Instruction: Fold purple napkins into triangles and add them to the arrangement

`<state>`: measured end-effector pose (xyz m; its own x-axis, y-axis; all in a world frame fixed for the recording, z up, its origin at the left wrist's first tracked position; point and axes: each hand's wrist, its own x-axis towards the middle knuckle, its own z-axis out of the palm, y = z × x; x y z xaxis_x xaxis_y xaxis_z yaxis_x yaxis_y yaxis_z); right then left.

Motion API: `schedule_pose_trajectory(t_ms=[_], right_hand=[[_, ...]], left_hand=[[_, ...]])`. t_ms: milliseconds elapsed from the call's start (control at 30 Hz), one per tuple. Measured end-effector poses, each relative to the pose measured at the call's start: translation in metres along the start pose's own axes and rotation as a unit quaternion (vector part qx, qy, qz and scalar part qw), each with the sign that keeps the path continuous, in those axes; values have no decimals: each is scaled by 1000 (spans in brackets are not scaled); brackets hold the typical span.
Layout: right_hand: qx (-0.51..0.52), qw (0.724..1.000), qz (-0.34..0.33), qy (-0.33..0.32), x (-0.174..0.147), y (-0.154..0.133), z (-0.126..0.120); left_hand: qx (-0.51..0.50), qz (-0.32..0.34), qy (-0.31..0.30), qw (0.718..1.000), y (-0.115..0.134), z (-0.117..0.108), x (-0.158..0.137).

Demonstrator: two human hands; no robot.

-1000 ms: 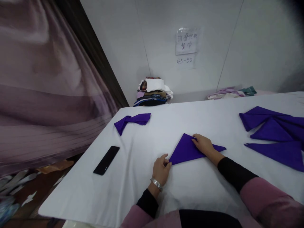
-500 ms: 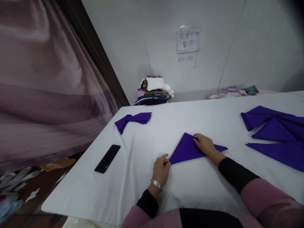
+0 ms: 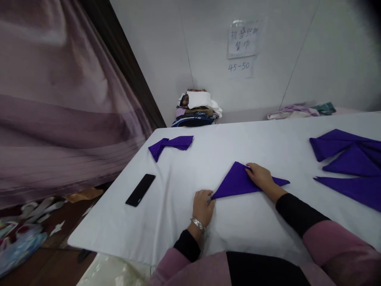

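A purple napkin (image 3: 236,181), folded into a triangle, lies on the white-covered table in front of me. At its left corner my left hand (image 3: 203,206), with a silver bracelet at the wrist, is closed on the tip in a pinch. My right hand (image 3: 260,177) lies over the right part of the napkin. Its thumb and fingers are closed on the upper right edge, and the palm covers some of the cloth. Past that hand, a narrow purple point sticks out to the right.
A knotted purple napkin (image 3: 170,144) lies at the back left, a black phone (image 3: 140,190) nearer me. More purple napkins (image 3: 354,159) lie at the right. Folded clothes (image 3: 196,109) are stacked against the wall behind the table (image 3: 119,234). A pink curtain (image 3: 74,107) hangs at the left.
My left hand's fingers have curled in more closely at the napkin's left corner. The right hand keeps its place on the cloth. The whole view has shifted slightly.
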<state>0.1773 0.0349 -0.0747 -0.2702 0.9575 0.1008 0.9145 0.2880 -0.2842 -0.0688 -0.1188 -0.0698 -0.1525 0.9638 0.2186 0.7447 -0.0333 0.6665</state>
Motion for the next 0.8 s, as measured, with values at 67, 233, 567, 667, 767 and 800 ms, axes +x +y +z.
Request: schedule_pose_trajectory(t_ms=[67, 233, 567, 667, 767, 800], right_hand=[[-5, 1000, -2, 1, 0, 0, 0], [-12, 1000, -9, 7, 1, 2, 3], [-3, 1000, -11, 10, 0, 1, 2], [-1, 1000, -13, 10, 1, 2, 4], [0, 1000, -13, 10, 2, 3, 5], [0, 1000, -14, 10, 2, 3, 5]], left_hand=[[7, 1, -1, 1000, 1, -1, -1], [-6, -10, 1, 1000, 2, 0, -2], [49, -9, -21, 999, 5, 0, -1], [56, -6, -22, 998, 5, 0, -2], [65, -11, -28, 997, 4, -1, -1], [68, -14, -28, 997, 5, -2, 0]])
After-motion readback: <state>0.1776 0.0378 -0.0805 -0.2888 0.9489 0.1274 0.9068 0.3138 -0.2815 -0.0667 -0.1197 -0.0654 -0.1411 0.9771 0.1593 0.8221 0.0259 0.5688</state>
